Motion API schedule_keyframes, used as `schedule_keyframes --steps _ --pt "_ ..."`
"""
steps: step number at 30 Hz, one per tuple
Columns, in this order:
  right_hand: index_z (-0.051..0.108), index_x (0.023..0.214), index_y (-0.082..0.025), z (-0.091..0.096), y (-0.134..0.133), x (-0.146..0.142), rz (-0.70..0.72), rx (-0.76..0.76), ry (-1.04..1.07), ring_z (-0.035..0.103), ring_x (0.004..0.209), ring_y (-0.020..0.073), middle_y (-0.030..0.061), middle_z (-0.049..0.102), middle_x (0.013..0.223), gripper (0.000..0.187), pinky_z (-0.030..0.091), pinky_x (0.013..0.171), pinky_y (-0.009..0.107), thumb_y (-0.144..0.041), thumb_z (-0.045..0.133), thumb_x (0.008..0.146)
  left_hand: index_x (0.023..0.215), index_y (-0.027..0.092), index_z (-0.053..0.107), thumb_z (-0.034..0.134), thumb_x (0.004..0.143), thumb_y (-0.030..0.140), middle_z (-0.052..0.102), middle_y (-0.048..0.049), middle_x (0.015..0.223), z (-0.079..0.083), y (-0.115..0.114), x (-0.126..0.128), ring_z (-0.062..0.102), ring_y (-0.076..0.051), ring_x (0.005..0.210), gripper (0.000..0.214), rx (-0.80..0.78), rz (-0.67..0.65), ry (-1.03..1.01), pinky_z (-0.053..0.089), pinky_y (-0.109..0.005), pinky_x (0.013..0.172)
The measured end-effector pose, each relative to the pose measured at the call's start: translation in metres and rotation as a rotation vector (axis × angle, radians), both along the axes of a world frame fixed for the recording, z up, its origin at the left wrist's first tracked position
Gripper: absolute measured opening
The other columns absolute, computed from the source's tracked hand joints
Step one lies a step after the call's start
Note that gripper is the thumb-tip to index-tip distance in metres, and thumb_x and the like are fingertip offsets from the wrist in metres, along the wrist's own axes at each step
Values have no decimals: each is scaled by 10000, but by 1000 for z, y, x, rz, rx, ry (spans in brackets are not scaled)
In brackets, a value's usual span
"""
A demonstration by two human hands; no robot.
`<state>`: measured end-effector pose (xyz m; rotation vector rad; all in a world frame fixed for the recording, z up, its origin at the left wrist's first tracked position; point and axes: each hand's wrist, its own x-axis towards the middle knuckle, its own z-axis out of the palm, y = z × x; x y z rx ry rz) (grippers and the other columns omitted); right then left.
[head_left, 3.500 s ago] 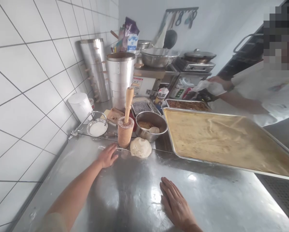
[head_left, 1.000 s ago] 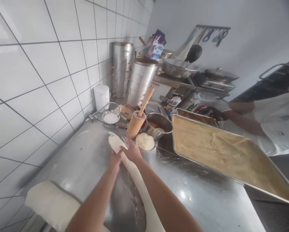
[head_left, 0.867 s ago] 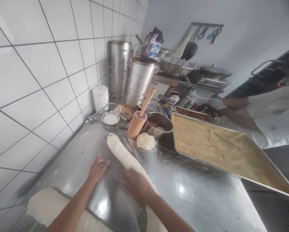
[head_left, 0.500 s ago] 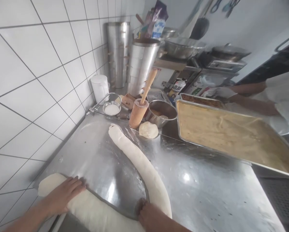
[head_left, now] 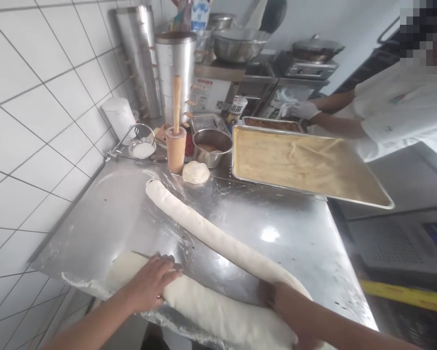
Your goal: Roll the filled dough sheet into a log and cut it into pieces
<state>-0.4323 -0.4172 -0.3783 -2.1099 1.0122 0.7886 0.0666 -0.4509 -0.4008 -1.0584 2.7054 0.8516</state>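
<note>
Left hand (head_left: 153, 283): palm down, part-closed, grasping the near dough roll (head_left: 218, 306) from above close to its left end. The fingers curve over the far side; the thumb bears on the near side. Right hand (head_left: 295, 311): motion-blurred, lying across the right portion of the same roll. Its fingertips reach the gap between the two rolls; how tightly its fingers are closed cannot be determined.

The near dough roll lies along the near edge of the metal table (head_left: 94, 218). Its long axis runs obliquely: the left end points to the tiled wall (head_left: 28, 121), the right end back toward the wearer's right side. The far dough roll (head_left: 218, 239) is slimmer and lies flat. Its left end points away, toward the wooden roller (head_left: 176, 151), which stands upright just beside a dough ball (head_left: 195, 172). The axes of the two rolls converge to the right; the right forearm hides whether they meet.
</note>
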Motion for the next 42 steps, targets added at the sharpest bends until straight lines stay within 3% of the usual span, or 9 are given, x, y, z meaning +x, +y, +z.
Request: schedule_keyframes --steps 3,6,12,19,25,28,31,35,42 --pt "691 1368 -110 4 31 -36 -31 -214 -102 598 1314 472 240 658 1414 959 415 1181 526 -435 944 502 1668 317 113 861 767 368 478 -151 1591 -9 13 -7 427 -404 1468 1172 -44 16 -40 258 -621 1267" --pt "427 1599 -193 -5 64 -33 -148 -325 -233 481 1459 448 196 467 1625 1128 447 1191 527 -410 916 606 1677 294 87 828 806 453 470 -170 1604 -18 15 9 430 -419 1470 1154 -79 26 -52 258 -621 1267" --pt "547 1465 -90 -34 97 1 -326 -431 -264 652 1235 418 233 670 1378 833 534 1080 571 -202 743 663 1538 306 445 810 803 314 668 -119 1319 -17 -10 79 633 -363 1220 820 -116 -116 -160 452 -544 1120" --pt "359 1606 -171 -42 99 23 -373 -625 -285 605 1304 418 194 611 1475 981 530 1078 581 -406 794 759 1643 251 285 685 912 545 578 -170 1506 -22 -21 179 570 -391 1343 884 -421 -57 -145 459 -537 1122" --pt "450 1553 -216 -45 104 34 -349 -683 -278 696 1166 348 151 708 1334 746 598 970 500 -324 706 860 1563 360 420 643 946 386 696 -80 1360 -42 -35 246 666 -332 1225 657 -437 -110 -105 504 -502 1093" --pt "380 1601 -224 -46 104 38 -357 -709 -231 657 1246 378 153 671 1409 884 571 1028 536 -449 748 829 1594 285 386 662 932 462 638 -146 1447 -47 -41 272 613 -381 1313 739 -494 -79 -127 483 -546 1121" --pt "368 1606 -219 -50 106 41 -365 -724 -183 645 1263 388 159 650 1441 970 562 1037 537 -574 765 795 1590 251 393 666 936 308 692 -139 1360 -49 -48 294 667 -328 1236 711 -497 -151 -113 511 -485 1096" --pt "452 1552 -260 -54 105 45 -399 -721 -154 697 1158 365 128 706 1351 882 586 955 493 -478 796 769 1562 256 439 671 935 326 709 -129 1323 -49 -60 325 686 -320 1194 672 -532 -170 -93 504 -511 1103" --pt "234 1667 -294 -66 93 90 -408 -782 -201 686 1190 384 158 666 1429 1043 559 949 499 -583 767 819 1545 240 469 647 970 346 731 -130 1259 -52 -75 360 702 -298 1132 611 -467 -171 -102 538 -475 1044"
